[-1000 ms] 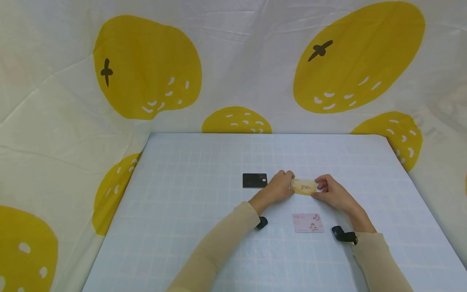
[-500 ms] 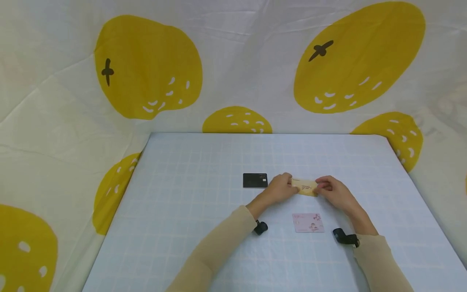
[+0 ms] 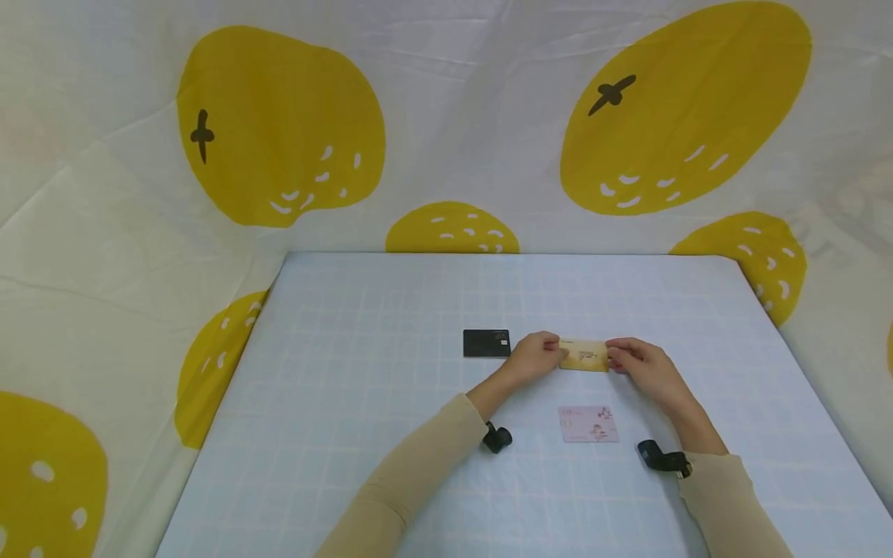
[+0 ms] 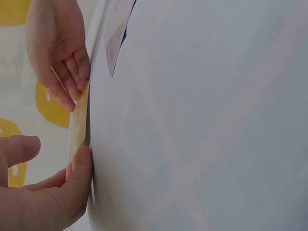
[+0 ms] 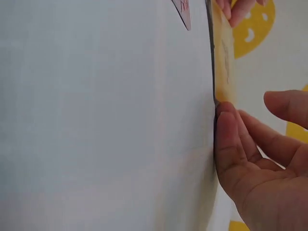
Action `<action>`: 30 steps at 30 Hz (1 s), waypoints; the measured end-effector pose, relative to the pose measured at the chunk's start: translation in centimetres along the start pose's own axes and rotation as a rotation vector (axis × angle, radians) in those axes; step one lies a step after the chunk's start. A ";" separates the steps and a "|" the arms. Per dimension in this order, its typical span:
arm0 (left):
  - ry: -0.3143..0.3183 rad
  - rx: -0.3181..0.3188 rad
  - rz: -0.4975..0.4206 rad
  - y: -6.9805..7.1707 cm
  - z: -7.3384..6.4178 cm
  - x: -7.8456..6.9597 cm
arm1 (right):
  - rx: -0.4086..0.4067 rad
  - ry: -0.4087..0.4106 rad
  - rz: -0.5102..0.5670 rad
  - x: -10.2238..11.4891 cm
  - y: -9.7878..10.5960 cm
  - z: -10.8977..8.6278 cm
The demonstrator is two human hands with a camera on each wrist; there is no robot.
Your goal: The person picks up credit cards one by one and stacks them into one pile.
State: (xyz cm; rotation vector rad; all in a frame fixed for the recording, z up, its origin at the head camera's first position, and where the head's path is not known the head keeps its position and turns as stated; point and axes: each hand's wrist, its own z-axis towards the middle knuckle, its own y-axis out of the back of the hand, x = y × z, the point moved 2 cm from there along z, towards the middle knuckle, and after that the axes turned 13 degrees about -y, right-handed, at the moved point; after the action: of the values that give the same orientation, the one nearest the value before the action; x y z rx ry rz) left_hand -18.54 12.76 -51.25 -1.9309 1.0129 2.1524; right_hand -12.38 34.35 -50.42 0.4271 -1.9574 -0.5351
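A gold card (image 3: 584,356) lies low over the cloth-covered tabletop, between both hands. My left hand (image 3: 536,355) holds its left end, the thumb lapping a little over the card. At the opposite end my right hand (image 3: 642,368) has its fingertips and thumb on the card. Both wrist views show the card (image 4: 81,120) almost edge-on, a dark line under its near edge; whether it rests flat there I cannot tell. Just left of my left hand is a black card (image 3: 484,343) marked VIP. Nearer to me lies a pink card (image 3: 588,424) with flower prints.
A pale blue checked cloth (image 3: 349,403) covers the table. Behind it and at the sides hangs a white sheet (image 3: 474,116) with large yellow fruit prints. A small black camera (image 3: 498,438) is worn at my left wrist, another camera (image 3: 659,457) at my right.
The gold card has straightened from a slight tilt to nearly level with the table's far edge. My right hand's fingers have closed in on its right end. The other cards have stayed put.
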 end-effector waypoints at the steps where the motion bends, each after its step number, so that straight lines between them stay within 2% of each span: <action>1: 0.004 -0.005 -0.013 0.0 0.0 0.0 | 0.001 -0.001 0.005 0.0 0.0 0.0; 4: 0.010 -0.016 -0.034 0.1 -0.1 0.1 | 0.009 -0.005 0.026 0.1 0.0 0.0; 8: 0.007 -0.024 0.002 0.4 -0.4 0.0 | 0.018 -0.019 0.044 0.3 0.0 0.0; 15: -0.003 -0.050 0.015 1.7 -1.0 -0.6 | 0.019 -0.003 0.070 1.2 -0.1 -0.5; 22: -0.025 -0.057 -0.010 4.1 -1.9 0.1 | 0.033 0.079 0.111 2.8 -1.4 -0.2; 25: -0.044 -0.064 -0.009 5.5 -2.4 0.4 | 0.067 0.124 0.159 4.3 -2.1 -0.3; 30: -0.060 -0.058 -0.102 7.9 -3.5 1.3 | 0.146 0.191 0.230 5.8 -3.6 0.0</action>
State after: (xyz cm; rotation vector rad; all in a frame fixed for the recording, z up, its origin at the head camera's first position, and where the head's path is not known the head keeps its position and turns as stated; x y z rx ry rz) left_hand -19.53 4.40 -49.09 -1.8856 0.8328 2.1921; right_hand -14.55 28.33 -48.03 0.3255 -1.8363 -0.1971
